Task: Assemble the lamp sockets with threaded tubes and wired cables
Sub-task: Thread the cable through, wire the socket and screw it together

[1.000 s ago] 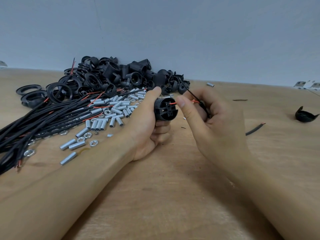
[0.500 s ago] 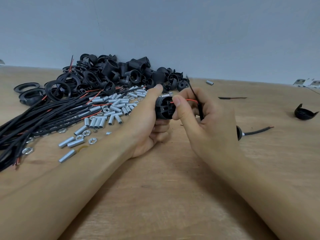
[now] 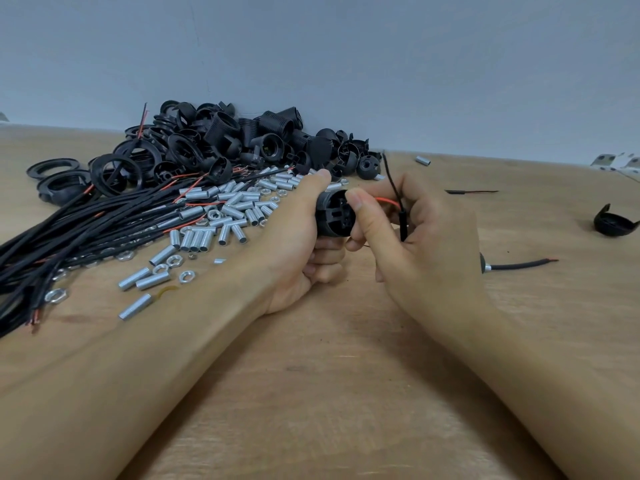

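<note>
On my far left there's a bundle of black cables (image 3: 79, 230) on the tabletop (image 3: 329, 393), then a scatter of threaded tubes (image 3: 221, 216) with a heap of black socket parts (image 3: 242, 140) behind. My left hand (image 3: 298, 244) is wrapped around a lamp socket (image 3: 334, 213) held above the tabletop mid-frame. My right hand (image 3: 415, 244) pinches a red wire (image 3: 386, 201) at the socket's open end, with the black cable (image 3: 401, 220) gripped in its fingers.
</note>
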Action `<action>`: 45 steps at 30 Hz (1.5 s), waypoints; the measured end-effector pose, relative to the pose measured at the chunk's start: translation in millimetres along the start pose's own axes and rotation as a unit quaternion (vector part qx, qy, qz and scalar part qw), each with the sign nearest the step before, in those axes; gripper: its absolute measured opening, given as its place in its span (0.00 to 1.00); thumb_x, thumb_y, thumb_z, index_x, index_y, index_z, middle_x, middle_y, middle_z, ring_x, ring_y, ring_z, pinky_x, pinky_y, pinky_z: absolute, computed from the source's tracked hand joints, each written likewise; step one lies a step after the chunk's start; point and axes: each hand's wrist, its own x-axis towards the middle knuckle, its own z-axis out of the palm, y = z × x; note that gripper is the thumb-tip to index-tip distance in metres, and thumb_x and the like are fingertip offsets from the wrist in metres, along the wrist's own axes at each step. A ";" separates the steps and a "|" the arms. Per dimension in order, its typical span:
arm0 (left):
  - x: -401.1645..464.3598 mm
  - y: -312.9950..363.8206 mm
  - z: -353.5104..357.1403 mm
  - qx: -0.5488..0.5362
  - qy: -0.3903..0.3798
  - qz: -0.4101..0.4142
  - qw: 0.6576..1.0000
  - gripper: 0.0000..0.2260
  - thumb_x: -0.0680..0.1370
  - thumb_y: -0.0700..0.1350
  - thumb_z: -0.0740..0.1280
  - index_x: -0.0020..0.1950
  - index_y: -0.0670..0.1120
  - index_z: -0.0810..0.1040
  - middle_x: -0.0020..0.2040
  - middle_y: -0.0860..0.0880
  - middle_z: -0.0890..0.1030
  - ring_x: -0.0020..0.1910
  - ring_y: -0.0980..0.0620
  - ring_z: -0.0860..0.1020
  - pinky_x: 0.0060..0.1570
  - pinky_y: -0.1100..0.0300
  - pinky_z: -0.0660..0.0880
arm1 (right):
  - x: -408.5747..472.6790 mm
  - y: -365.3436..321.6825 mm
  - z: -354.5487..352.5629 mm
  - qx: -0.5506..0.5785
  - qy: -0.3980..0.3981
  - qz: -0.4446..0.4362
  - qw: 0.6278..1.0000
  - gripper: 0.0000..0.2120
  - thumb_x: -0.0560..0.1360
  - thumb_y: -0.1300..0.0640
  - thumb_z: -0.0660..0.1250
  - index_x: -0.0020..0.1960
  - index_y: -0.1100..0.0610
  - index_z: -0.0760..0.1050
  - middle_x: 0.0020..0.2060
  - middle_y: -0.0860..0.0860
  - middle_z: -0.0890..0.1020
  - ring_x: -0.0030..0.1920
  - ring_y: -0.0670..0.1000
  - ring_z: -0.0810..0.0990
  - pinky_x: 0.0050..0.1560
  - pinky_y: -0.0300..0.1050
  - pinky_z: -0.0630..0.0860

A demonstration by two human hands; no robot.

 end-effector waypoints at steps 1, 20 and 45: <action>-0.2 -0.5 1.7 0.003 0.006 0.003 1.000 0.29 0.83 0.60 0.50 0.28 0.45 0.69 0.21 0.51 0.67 0.18 0.56 0.55 0.21 0.68 0.52 | -0.1 0.8 -0.2 0.001 0.004 0.005 1.000 0.08 0.78 0.56 0.66 0.44 0.60 0.76 0.30 0.49 0.80 0.27 0.45 0.77 0.28 0.37 0.71; -0.2 2.5 -7.6 -0.050 -0.017 0.013 0.999 0.18 0.80 0.55 0.56 0.39 0.43 0.70 0.33 0.47 0.67 0.26 0.55 0.57 0.19 0.65 0.54 | 8.2 2.4 1.4 0.178 -0.040 0.145 0.973 0.04 0.77 0.58 0.70 0.43 0.57 0.78 0.30 0.48 0.79 0.29 0.44 0.78 0.25 0.39 0.74; -1.1 6.1 -5.5 -0.041 -0.005 -0.001 0.999 0.19 0.81 0.53 0.59 0.31 0.49 0.72 0.25 0.48 0.66 0.30 0.52 0.50 0.20 0.68 0.50 | 17.5 6.9 -20.5 -0.105 -0.045 -0.160 0.981 0.03 0.76 0.64 0.71 0.46 0.61 0.84 0.45 0.56 0.79 0.35 0.50 0.73 0.39 0.34 0.66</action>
